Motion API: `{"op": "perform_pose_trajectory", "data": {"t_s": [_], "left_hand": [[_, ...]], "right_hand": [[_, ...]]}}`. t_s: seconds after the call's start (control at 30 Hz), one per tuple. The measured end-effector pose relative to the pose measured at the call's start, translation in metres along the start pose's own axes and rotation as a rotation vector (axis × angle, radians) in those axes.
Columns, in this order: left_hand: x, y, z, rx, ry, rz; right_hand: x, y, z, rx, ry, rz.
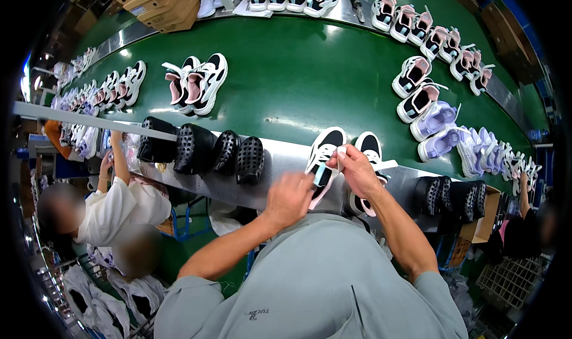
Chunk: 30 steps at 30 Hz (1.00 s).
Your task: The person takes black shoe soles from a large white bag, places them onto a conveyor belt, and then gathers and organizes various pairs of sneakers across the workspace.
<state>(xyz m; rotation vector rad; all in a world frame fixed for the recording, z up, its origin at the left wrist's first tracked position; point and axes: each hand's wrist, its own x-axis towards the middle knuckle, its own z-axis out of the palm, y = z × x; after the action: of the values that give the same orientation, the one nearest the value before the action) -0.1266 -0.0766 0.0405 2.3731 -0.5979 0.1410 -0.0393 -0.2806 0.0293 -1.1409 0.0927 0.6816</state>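
Note:
In front of me two white sneakers with black panels and pink lining stand side by side, toes pointing away. Over the left sneaker [329, 140], my right hand [357, 173] is closed, with thumb and finger pinching a white strap [341, 150]. My left hand [288, 197] is beside the same shoe's opening, by its pale teal tab [320, 173]. Motion blurs its fingers, so its grip is unclear. The right sneaker [369, 142] stands partly behind my right hand, its own white strap sticking out to the right.
Black studded shoe forms [250, 160] line the bench edge at left, with more forms [428, 194] at right. A pair of sneakers [208, 85] stands on the green surface [286, 70]. Lilac sneakers [434, 121] are at right. Co-workers [116, 211] sit at both sides.

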Motion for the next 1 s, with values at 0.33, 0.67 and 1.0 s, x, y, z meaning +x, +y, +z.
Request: {"op": "perform_pose_trajectory", "data": {"t_s": [0.33, 0.67, 1.0], "left_hand": [[-0.021, -0.011, 0.038, -0.360, -0.320, -1.016], [-0.044, 0.026, -0.004, 0.271, -0.040, -0.464], [-0.046, 0.021, -0.022, 0.372, 0.002, -0.261]], "right_hand": [[0.006, -0.059, 0.012, -0.821, -0.192, -0.002], [0.002, -0.049, 0.036, -0.938, -0.646, -0.056], [0.010, -0.033, 0.056, -1.010, -0.734, -0.015]]}}
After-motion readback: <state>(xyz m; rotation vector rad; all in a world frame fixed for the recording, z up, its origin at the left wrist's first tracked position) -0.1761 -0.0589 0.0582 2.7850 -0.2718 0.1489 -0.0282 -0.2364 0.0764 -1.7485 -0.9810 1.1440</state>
